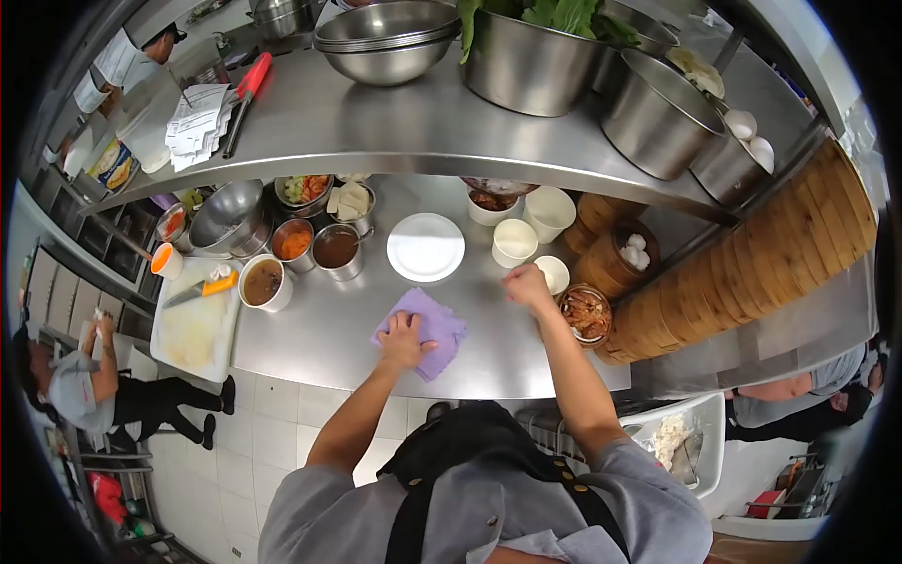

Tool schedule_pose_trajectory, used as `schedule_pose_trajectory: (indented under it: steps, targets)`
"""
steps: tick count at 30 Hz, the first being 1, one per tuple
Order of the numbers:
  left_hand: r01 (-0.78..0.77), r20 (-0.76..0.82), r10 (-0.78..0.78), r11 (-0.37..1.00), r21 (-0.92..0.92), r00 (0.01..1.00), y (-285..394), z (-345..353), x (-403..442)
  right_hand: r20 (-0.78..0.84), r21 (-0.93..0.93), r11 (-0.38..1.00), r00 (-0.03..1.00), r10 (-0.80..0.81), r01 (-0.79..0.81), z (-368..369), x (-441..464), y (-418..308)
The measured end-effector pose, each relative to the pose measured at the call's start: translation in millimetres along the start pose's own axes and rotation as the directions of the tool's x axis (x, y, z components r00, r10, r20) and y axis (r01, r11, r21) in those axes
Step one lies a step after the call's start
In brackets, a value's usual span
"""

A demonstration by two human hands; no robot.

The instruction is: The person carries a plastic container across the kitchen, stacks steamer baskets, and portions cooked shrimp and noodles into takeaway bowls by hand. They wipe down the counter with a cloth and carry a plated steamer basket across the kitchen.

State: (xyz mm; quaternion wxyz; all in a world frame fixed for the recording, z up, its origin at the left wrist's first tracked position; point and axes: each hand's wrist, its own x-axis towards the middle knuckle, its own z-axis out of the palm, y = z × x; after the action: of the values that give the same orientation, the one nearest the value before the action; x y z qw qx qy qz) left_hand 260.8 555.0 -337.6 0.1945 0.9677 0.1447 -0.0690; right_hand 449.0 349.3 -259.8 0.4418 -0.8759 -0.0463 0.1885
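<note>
My left hand [404, 343] lies flat on a purple cloth [442, 329] on the steel counter, its fingers spread over the fabric. Beyond the cloth is a round white plate [426, 246] with nothing on it. My right hand [528, 287] is closed, fingers curled in, beside a small white paper cup [552, 274]. Whatever those fingers may hold is hidden. Just past that hand stand a white paper bowl [515, 242] and a taller white tub [550, 212]. A container of shredded reddish-brown food [585, 314] sits near my right wrist.
Stacked bamboo steamers [742, 282] line the right side. At left are a cutting board [195, 320] with an orange-handled knife [211, 287], a tub of brown soup [266, 283] and a sauce pot [337, 252]. A steel shelf [404, 141] overhangs the back. Other people stand on both sides.
</note>
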Motion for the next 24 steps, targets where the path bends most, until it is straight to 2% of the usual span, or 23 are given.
schedule_pose_trajectory:
  steps: [2,4,5,7,8,10,11,13,15,16,17,18,19,20,21,22,23,24]
  targets:
    - [0.072,0.011,-0.072,0.997,-0.024,0.997,6.7,-9.6,0.4,0.181,0.043,0.999,0.983,-0.004,-0.003,18.5,-6.7,0.9]
    - [0.159,0.017,-0.159,0.986,-0.052,0.987,19.0,-21.6,10.7,0.400,0.250,0.968,0.909,-0.116,0.014,54.2,-16.0,22.4]
    - [0.108,-0.103,-0.131,0.973,-0.206,0.986,12.0,-11.0,19.0,0.461,0.397,0.918,0.864,-0.204,0.005,77.9,-18.1,44.1]
    - [-0.056,-0.353,-0.129,0.882,-0.468,0.927,-13.2,16.0,44.6,0.594,0.516,0.854,0.747,-0.299,-0.068,121.7,-44.3,63.4]
    - [-0.095,-0.355,-0.104,0.860,-0.501,0.929,-8.3,13.3,52.3,0.619,0.590,0.802,0.691,-0.373,-0.095,138.5,-50.4,75.4]
    - [-0.163,-0.352,-0.058,0.808,-0.566,0.934,4.7,4.3,68.4,0.616,0.589,0.798,0.710,-0.342,-0.127,125.4,-63.0,73.9]
    - [-0.069,-0.205,-0.106,0.712,-0.698,0.973,13.0,-9.7,76.5,0.610,0.593,0.794,0.719,-0.334,-0.135,118.3,-65.0,65.8]
    - [0.166,0.127,-0.113,0.466,-0.869,0.985,40.5,-32.2,84.8,0.442,0.663,0.744,0.847,-0.294,-0.088,86.3,-54.5,65.0]
    - [0.237,0.215,-0.172,0.116,-0.965,0.961,65.4,-34.1,97.3,0.215,0.863,0.496,0.960,-0.182,-0.099,35.6,-33.3,46.4]
    - [0.266,0.275,-0.193,-0.072,-0.961,0.942,73.4,-31.5,98.9,0.034,0.796,0.585,0.953,-0.301,0.156,17.0,-11.4,46.4]
    - [0.309,0.338,-0.128,-0.201,-0.930,0.932,76.1,-21.8,112.4,-0.176,0.799,0.557,0.974,-0.146,0.228,3.5,15.9,30.3]
    - [0.339,0.376,-0.055,-0.326,-0.882,0.925,76.2,-11.6,142.4,-0.384,0.572,0.712,0.900,-0.207,0.407,-13.7,50.8,26.1]
    - [0.374,0.407,0.022,-0.445,-0.814,0.913,79.5,-0.4,157.9,-0.441,0.479,0.779,0.878,-0.186,0.405,-34.8,82.4,12.2]
    - [0.338,0.385,-0.027,-0.422,-0.841,0.923,90.8,4.3,163.9,-0.494,0.207,0.872,0.817,-0.299,0.444,-49.9,109.9,5.7]
    - [0.296,0.354,-0.083,-0.391,-0.872,0.932,102.7,3.1,173.9,-0.535,-0.075,0.952,0.794,-0.289,0.296,-60.2,140.2,-10.0]
    - [0.266,0.346,-0.198,-0.341,-0.902,0.917,117.0,-0.2,184.9,-0.536,-0.247,0.954,0.797,-0.280,0.169,-70.3,164.1,-21.3]
    - [0.240,0.326,-0.311,-0.282,-0.929,0.893,125.2,-5.5,196.0,-0.500,-0.337,0.939,0.832,-0.239,0.068,-81.4,181.3,-29.9]
    - [0.224,0.283,-0.336,-0.205,-0.953,0.898,122.0,-4.5,210.5,-0.454,-0.412,0.911,0.870,-0.193,-0.014,-93.0,194.0,-33.5]
